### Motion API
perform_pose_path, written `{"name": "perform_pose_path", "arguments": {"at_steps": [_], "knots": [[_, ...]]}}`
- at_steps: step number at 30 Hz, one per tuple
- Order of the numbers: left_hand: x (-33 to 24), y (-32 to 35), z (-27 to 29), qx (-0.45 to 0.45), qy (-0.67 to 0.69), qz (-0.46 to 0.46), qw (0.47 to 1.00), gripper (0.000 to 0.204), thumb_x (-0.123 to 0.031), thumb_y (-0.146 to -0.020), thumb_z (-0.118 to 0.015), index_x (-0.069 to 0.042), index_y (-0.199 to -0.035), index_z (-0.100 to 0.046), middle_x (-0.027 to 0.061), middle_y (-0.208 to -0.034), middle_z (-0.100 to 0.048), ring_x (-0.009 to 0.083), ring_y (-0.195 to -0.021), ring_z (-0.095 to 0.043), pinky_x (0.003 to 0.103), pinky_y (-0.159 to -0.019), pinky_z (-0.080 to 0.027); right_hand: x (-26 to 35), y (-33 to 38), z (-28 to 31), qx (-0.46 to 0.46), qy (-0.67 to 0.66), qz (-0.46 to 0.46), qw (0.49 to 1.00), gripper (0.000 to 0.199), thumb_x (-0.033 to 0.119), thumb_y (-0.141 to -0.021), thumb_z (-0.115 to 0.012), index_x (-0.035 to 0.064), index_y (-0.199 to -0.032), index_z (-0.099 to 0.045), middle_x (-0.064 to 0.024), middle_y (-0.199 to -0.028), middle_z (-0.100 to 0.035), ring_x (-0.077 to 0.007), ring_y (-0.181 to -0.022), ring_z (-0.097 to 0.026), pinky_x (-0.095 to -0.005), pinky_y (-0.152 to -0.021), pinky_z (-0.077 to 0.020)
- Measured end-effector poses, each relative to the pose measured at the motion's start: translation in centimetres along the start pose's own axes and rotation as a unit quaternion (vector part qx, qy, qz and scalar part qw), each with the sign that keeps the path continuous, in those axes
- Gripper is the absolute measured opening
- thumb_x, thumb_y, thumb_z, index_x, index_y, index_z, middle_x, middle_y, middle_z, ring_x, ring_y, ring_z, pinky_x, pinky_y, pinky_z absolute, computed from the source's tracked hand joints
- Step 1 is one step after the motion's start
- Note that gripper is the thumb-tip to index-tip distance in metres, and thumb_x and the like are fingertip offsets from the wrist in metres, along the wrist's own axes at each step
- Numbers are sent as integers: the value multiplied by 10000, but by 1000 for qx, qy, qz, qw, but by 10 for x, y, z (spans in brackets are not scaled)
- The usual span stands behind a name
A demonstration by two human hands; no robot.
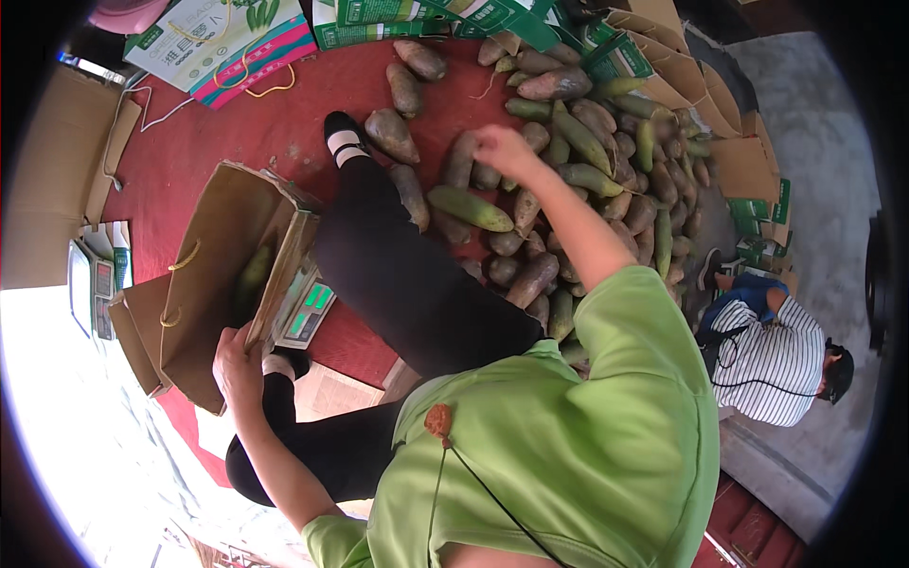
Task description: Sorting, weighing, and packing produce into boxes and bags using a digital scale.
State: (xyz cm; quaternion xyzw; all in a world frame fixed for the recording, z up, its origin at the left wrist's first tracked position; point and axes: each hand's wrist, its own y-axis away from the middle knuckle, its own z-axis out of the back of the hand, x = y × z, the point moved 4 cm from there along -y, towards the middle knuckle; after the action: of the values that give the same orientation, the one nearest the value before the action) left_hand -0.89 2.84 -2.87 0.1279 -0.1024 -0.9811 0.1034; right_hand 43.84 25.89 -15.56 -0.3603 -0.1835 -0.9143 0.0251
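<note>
My left hand (239, 367) is closed on the near edge of an open cardboard carton (213, 256) with rope handles. Inside lies a green radish (253, 276), partly in shadow. A scale (309, 308) with lit green displays shows beside the carton, partly hidden by it. My right hand (504, 151) reaches over the near-left part of a large vegetable pile, its fingers curled. Its fingertips meet the side of a reddish-brown root (459, 159); whether they grip it is hard to make out. Below it lies a pale-tipped green radish (471, 208).
The pile of brown roots and green radishes (582, 133) spreads right over a red floor covering (284, 133). Several loose roots (391, 135) lie around my foot. Printed cartons (222, 47) stand along the far side. Another scale (93, 284) is at left; a person in stripes (772, 355) bends at right.
</note>
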Motion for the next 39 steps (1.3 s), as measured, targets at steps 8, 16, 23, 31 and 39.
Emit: {"name": "perform_pose_path", "arguments": {"at_steps": [8,16,23,31,39], "knots": [[1,0,0,-12,21,9,1000,340,-10,-693,-643,-93,-1022,-661,120,-831,-561,314,-793,-580,396,-707,-465,-103,65,-86,-12,166,-135,977,677,257,-650,-742,115,-1256,-476,-152,-1157,-557,-312,-1088,-521,-413,-929,-429],[-5,-4,1,-8,13,26,1000,231,-93,-741,-657,-152,-963,-677,87,-787,-551,296,-794,-566,401,-721,-447,-105,52,-95,58,185,-179,965,838,307,-610,-766,227,-1342,-366,-64,-1296,-470,-289,-1236,-408,-472,-1005,-354],[-1,0,1,-22,21,29,999,215,-86,-737,-649,-151,-940,-680,66,-772,-543,256,-805,-565,379,-731,-422,-96,36,-113,145,217,-223,939,861,291,-626,-776,229,-1355,-321,-45,-1341,-430,-268,-1263,-387,-559,-977,-333],[1,-2,4,-32,13,25,999,222,-71,-729,-649,-131,-939,-685,73,-776,-548,275,-798,-563,391,-738,-435,-82,37,-119,126,281,-180,934,829,282,-607,-759,165,-1308,-334,-56,-1314,-445,-265,-1233,-416,-551,-949,-364],[2,0,4,-33,16,29,999,233,-63,-712,-650,-124,-935,-680,78,-781,-550,273,-839,-565,391,-764,-425,-100,48,-113,101,152,-207,961,801,306,-574,-751,49,-1251,-408,-201,-1176,-535,-373,-1072,-538,-453,-897,-444]]}}
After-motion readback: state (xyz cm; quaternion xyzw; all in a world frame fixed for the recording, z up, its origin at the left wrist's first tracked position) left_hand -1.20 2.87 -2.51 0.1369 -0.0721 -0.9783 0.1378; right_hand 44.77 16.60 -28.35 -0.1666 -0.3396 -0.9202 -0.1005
